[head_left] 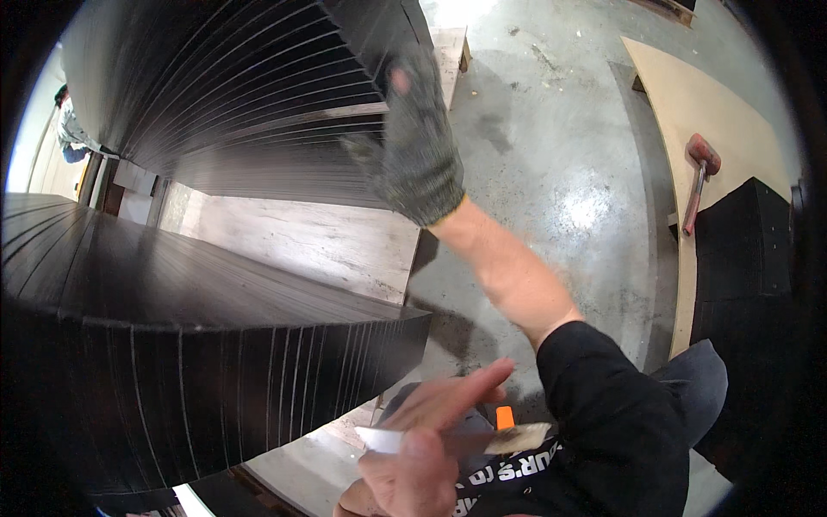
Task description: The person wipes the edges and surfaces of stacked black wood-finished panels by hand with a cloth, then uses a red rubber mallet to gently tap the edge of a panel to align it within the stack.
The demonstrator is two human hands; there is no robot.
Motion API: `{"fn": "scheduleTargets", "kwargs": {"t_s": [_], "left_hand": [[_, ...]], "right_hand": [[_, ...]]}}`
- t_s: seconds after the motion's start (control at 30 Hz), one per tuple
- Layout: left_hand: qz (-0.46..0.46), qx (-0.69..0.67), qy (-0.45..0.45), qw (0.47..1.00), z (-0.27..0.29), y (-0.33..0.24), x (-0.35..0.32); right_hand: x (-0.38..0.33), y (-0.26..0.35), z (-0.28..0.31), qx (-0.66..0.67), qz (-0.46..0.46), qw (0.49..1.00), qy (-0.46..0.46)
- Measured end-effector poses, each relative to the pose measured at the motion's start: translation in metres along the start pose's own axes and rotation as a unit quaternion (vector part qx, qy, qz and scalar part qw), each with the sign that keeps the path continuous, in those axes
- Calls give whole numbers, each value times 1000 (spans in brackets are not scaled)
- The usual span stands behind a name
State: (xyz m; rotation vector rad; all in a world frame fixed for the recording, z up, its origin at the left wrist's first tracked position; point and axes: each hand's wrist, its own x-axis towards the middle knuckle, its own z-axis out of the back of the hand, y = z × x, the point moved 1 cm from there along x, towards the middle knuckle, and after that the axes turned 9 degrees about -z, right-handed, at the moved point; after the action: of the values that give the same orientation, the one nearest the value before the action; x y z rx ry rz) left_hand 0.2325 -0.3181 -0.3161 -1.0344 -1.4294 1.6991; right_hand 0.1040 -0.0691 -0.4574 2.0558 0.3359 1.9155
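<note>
My right hand [418, 142], in a dark grey knitted glove, reaches up to the end of a tall stack of black panels [250, 95]. It lies against the panel edges, thumb spread to the left and fingers stretched; a patch of skin shows through the glove. My bare left hand [418, 452] is close to my body, thumb pressed on a flat blade-like tool [524, 439] with a pale, wood-coloured end. Motion blurs this hand, and its grip hides the tool's middle. A second row of black panels [233, 379] stands at the left, near me.
Between the panel rows lies a pale board [301, 241]. On the right, a red mallet [702, 159] rests on a light wooden sheet [680, 95] beside black blocks [741, 250]. Grey concrete floor [543, 155] spans the middle. Another person [73, 129] is far left.
</note>
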Motion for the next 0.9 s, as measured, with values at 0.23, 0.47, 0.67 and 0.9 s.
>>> {"fn": "scheduleTargets", "kwargs": {"t_s": [0.23, 0.47, 0.67, 0.9], "left_hand": [[-16, -124, -82, 989, -11, 48, 4], [79, -11, -79, 994, -30, 2, 12], [98, -50, -91, 990, -32, 4, 9], [-22, -29, 19, 999, -11, 21, 8]], "right_hand": [[-304, -112, 111, -282, -243, 833, 409], [-259, -62, 135, -63, -436, 868, 229], [-171, -35, 100, -60, -319, 930, 171], [-150, -53, 88, -71, -250, 938, 230]]}}
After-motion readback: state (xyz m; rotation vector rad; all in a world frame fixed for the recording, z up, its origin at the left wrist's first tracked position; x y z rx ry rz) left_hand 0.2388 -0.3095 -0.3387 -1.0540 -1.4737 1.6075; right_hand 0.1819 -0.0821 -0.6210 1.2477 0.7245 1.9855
